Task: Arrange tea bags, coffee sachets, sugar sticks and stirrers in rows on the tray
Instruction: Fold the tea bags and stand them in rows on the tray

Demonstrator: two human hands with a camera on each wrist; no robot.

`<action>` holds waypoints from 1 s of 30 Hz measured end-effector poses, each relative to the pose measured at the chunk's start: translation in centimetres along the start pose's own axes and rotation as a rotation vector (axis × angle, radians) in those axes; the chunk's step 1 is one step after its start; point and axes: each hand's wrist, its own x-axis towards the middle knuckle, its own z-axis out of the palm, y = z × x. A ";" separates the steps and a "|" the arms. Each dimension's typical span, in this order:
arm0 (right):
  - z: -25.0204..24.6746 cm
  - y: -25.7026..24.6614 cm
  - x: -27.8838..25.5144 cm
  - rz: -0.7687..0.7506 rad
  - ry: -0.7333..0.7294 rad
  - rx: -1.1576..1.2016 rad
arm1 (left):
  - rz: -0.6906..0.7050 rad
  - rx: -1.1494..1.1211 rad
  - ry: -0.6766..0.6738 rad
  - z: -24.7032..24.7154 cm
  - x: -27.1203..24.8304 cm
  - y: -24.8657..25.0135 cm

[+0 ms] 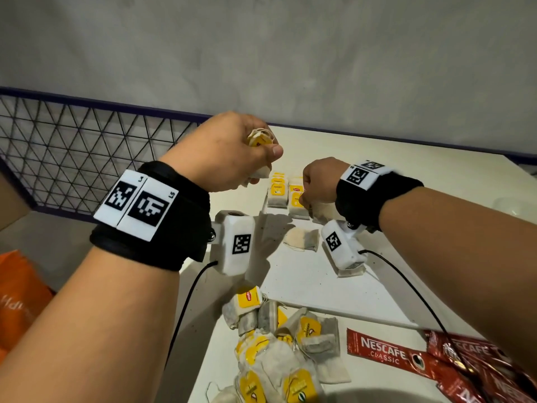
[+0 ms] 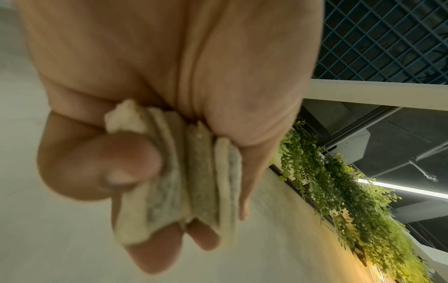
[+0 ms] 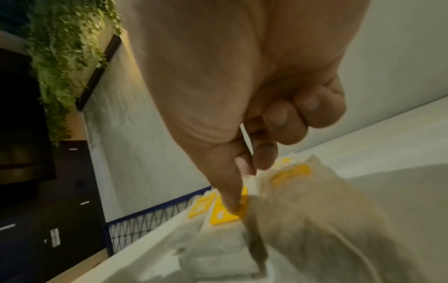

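Right hand [image 1: 318, 184] presses its thumb on a yellow tag of the tea bag row [image 1: 287, 196] at the tray's [image 1: 319, 289] far edge, other fingers curled (whether they pinch a bag is hidden). Left hand [image 1: 229, 152] grips a bundle of tea bags [image 2: 184, 176] above. Row-laying seems underway; next calls for feeding one bag across, aligned beside the last. Loose tea bags [image 1: 279, 344] and coffee sachets [image 1: 406, 356] wait near; sugar sticks and stirrers aren't visible

Pale plaster wall [image 1: 290, 53], dim room.
Black wire-mesh panel [image 1: 72, 146] along the white table's [image 1: 406, 158] far left edge; hanging greenery [image 2: 339, 191] beyond.
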 end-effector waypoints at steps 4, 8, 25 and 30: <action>-2.0 -0.3 -2.0 -0.084 0.272 0.262 | -0.026 -0.144 -0.002 0.3 0.1 -0.6; -4.1 -1.4 -6.1 -0.293 0.402 0.821 | -0.059 -0.413 -0.002 1.0 0.3 -1.0; -2.6 -3.2 -12.1 -0.382 0.596 0.790 | -0.195 -0.787 -0.007 2.8 -4.4 2.0; -2.5 -3.2 -12.9 -0.374 0.630 0.805 | -0.196 -0.863 -0.039 3.4 -5.2 2.4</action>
